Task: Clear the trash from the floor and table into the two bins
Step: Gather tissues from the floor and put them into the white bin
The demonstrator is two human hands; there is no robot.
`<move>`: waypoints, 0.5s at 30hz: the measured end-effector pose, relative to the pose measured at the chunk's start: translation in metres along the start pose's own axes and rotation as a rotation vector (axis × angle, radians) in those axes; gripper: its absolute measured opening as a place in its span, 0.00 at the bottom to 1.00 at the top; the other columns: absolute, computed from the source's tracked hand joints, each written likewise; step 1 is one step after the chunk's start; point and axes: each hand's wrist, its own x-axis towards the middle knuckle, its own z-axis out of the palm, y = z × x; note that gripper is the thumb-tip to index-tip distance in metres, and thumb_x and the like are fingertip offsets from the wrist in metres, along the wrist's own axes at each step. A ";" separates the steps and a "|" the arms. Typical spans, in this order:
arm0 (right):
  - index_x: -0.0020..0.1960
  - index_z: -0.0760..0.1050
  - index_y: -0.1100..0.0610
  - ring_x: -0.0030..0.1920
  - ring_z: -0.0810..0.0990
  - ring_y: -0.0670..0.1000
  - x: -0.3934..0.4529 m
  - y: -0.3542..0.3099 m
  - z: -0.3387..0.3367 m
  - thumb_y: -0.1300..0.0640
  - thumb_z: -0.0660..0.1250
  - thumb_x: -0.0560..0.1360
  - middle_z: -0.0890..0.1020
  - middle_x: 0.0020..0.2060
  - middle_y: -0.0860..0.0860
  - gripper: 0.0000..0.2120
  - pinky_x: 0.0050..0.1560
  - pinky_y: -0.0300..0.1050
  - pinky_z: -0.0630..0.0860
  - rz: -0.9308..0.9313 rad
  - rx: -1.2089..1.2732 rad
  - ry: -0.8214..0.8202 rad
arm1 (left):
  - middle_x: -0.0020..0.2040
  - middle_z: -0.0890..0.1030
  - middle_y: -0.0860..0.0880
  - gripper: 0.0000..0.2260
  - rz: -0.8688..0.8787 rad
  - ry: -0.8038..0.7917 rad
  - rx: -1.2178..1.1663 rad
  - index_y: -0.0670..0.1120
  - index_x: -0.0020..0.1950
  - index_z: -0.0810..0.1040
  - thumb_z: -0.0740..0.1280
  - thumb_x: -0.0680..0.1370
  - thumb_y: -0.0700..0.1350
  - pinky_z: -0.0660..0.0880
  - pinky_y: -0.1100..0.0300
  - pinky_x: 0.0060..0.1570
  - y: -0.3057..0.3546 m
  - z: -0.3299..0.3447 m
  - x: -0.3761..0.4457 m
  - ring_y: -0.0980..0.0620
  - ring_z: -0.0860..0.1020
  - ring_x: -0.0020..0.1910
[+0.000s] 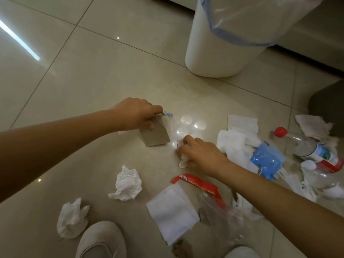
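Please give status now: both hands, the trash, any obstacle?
Left hand grips cardboard piece. Right hand grips crumpled tissue. White bin stands ahead, path open. Tissues, bottles remain on floor.

A pale slipper (98,241) rests on the glossy tiled floor (74,75).

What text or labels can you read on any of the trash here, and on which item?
None can be read as words.
Red strip: white lettering, too blurred to read.
Red-capped bottle: printed label, too small and blurred.
Blue packet: small dark mark at its top, illegible.
Cardboard piece held by the left hand: no print visible.
White bin: no marking visible.
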 end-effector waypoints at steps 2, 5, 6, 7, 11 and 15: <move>0.54 0.76 0.55 0.41 0.75 0.54 -0.002 0.002 0.000 0.60 0.72 0.68 0.74 0.50 0.54 0.15 0.28 0.45 0.65 -0.043 -0.042 0.039 | 0.54 0.78 0.48 0.17 0.012 0.011 0.018 0.52 0.65 0.69 0.64 0.78 0.53 0.66 0.59 0.41 0.004 -0.004 0.002 0.47 0.76 0.51; 0.51 0.77 0.56 0.35 0.74 0.54 -0.005 0.010 -0.011 0.63 0.72 0.65 0.76 0.44 0.54 0.15 0.24 0.45 0.68 -0.044 -0.096 0.149 | 0.51 0.79 0.48 0.14 0.042 0.093 0.045 0.52 0.64 0.70 0.63 0.79 0.51 0.64 0.59 0.38 0.009 -0.014 0.005 0.47 0.77 0.47; 0.51 0.77 0.56 0.36 0.74 0.54 -0.007 0.014 -0.019 0.64 0.72 0.66 0.77 0.45 0.54 0.15 0.25 0.45 0.69 -0.029 -0.107 0.210 | 0.50 0.79 0.48 0.12 0.045 0.135 0.046 0.51 0.62 0.71 0.62 0.79 0.50 0.64 0.58 0.37 0.010 -0.020 0.006 0.46 0.77 0.45; 0.51 0.78 0.55 0.35 0.75 0.54 -0.009 0.018 -0.028 0.64 0.72 0.65 0.78 0.45 0.54 0.15 0.25 0.44 0.69 -0.009 -0.108 0.278 | 0.48 0.79 0.47 0.11 0.045 0.179 0.040 0.50 0.61 0.71 0.62 0.79 0.48 0.64 0.58 0.36 0.011 -0.027 0.006 0.46 0.76 0.43; 0.52 0.79 0.54 0.36 0.77 0.55 -0.028 0.041 -0.080 0.64 0.72 0.67 0.79 0.48 0.53 0.15 0.28 0.42 0.69 0.053 -0.075 0.517 | 0.45 0.80 0.47 0.08 0.079 0.440 0.034 0.47 0.57 0.74 0.64 0.77 0.43 0.64 0.58 0.32 0.017 -0.063 0.005 0.42 0.77 0.36; 0.56 0.78 0.54 0.41 0.79 0.56 -0.050 0.066 -0.140 0.63 0.69 0.70 0.80 0.50 0.53 0.15 0.31 0.47 0.75 0.094 -0.068 0.727 | 0.39 0.80 0.48 0.09 0.174 0.658 0.117 0.47 0.55 0.73 0.65 0.76 0.44 0.65 0.60 0.23 0.029 -0.112 0.003 0.44 0.76 0.27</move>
